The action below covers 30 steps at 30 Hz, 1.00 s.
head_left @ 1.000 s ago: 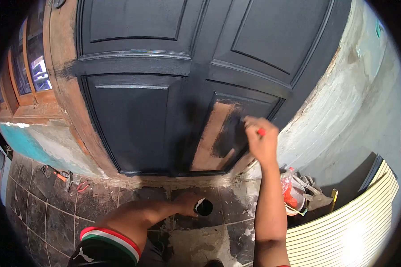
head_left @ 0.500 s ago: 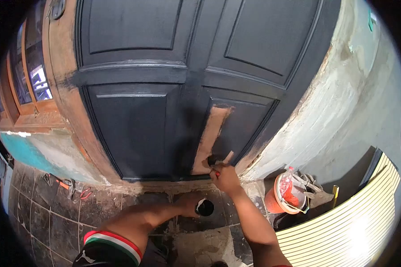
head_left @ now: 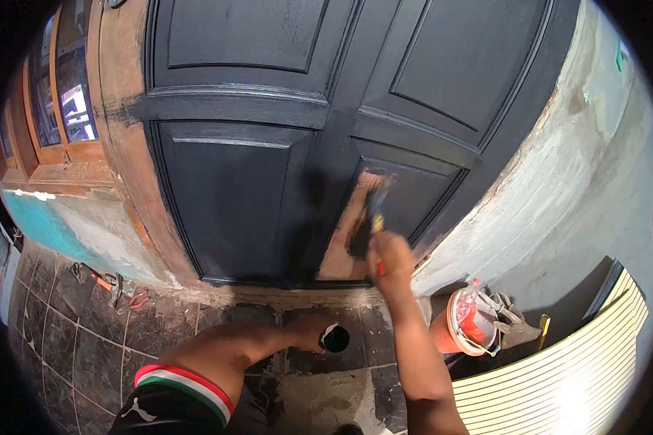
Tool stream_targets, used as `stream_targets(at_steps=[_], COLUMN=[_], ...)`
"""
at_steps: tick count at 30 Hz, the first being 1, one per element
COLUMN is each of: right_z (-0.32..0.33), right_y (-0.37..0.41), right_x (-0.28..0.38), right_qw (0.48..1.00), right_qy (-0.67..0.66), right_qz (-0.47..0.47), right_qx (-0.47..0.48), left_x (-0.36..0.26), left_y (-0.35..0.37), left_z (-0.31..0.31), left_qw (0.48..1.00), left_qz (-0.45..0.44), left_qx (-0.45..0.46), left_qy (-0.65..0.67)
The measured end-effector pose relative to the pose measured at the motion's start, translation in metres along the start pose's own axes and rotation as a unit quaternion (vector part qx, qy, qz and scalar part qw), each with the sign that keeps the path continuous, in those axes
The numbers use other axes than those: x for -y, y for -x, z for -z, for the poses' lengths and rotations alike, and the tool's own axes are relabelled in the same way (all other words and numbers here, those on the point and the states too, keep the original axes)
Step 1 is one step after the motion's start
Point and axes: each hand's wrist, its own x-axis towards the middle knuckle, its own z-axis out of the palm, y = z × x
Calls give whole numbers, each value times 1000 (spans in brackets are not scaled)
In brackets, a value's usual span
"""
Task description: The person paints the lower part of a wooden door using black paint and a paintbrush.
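Observation:
My right hand (head_left: 392, 261) is closed round the handle of a paintbrush (head_left: 376, 206), whose bristles touch the lower right panel of a dark grey door (head_left: 326, 145). On that panel an upright strip of bare brown wood (head_left: 339, 250) shows, with a dark streak of paint across it. Low at the centre, my left hand (head_left: 312, 334) holds a small cup of black paint (head_left: 335, 338) from its left side, above the tiled floor.
An orange-red bucket (head_left: 450, 326) with a plastic bottle and rags stands at the right, near a ribbed cream panel (head_left: 559, 377). Pliers (head_left: 139, 299) and an orange-handled tool (head_left: 98, 279) lie on the floor tiles (head_left: 87, 355) at the left. A wooden window (head_left: 65, 174) is at the upper left.
My right hand has moved the brush up along the bare strip, leaving a dark streak in it. The view has shifted slightly; my left hand still holds the cup.

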Motion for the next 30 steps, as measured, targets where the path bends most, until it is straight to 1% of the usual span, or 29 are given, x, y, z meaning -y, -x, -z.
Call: stream_targets(at_steps=[1, 2, 3, 4, 5, 6, 7, 8, 10, 12, 14, 15, 17, 19, 21, 22, 23, 25, 26, 28, 29, 30], right_z=[-7, -15, -22, -27, -32, -34, -28, -25, -17, 13, 31, 40, 49, 40, 20, 10, -3, -28, -34, -40, -43, -41], right_y=[32, 61, 83, 98, 110, 116, 103, 86, 35, -38, -73, -86, -97, -85, -47, -19, 12, 73, 91, 105, 109, 99], right_x=[3, 6, 5, 2, -1, -4, 0, -1, -10, 5, 0, 9, 19, 17, 11, 10, 11, 12, 12, 18, 13, 12], right_qw=[997, 994, 991, 970, 939, 895, 903, 905, 911, 948, 971, 980, 989, 995, 995, 997, 998, 995, 987, 961, 951, 938], right_qy=[27, 14, 1, 4, 6, 9, -29, -23, -10, -34, -65, -64, -40, -7, 35, -2, -3, -17, -30, -60, -64, -69], right_qz=[-23, -39, -54, -106, -157, -207, -217, -216, -210, -210, -168, -162, -142, -77, -5, -19, -61, -84, -120, -191, -206, -222], right_qx=[74, 101, 126, 217, 307, 396, 370, 365, 354, 239, 156, 96, -6, -56, -95, -73, -3, 53, 98, 190, 221, 256], left_x=[2, 4, 8, 12, 15, 12, 5, 0, 13, 21, 22, 22, 21, 11, 7, 6, 6, 8, 11, 16, 16, 11], left_y=[-1, -2, -5, -6, -8, -7, -3, 0, -9, -13, -11, -9, -5, 0, 1, -3, -5, -5, -5, -7, -8, -5], left_z=[0, -1, -3, -9, -11, -5, 2, 4, -11, -24, -31, -30, -24, -9, -1, 4, 6, -1, -3, -7, -12, -13], left_qw=[1000, 1000, 1000, 1000, 999, 999, 999, 999, 999, 998, 998, 998, 998, 1000, 999, 999, 998, 1000, 1000, 999, 998, 999], left_qz=[1, 2, -5, -12, -18, -21, -24, -27, -38, -38, -30, -33, -40, -13, 4, 8, 13, 15, 17, 2, -5, -3], left_qx=[7, 15, 0, -15, -31, -34, -34, -33, -37, -46, -60, -51, -36, 3, 37, 49, 60, 21, -1, -38, -56, -47], left_qy=[5, 11, 7, 2, -3, 0, 4, 8, 5, -3, -16, -6, 15, -4, -10, -8, -7, 2, 6, 5, 9, 18])
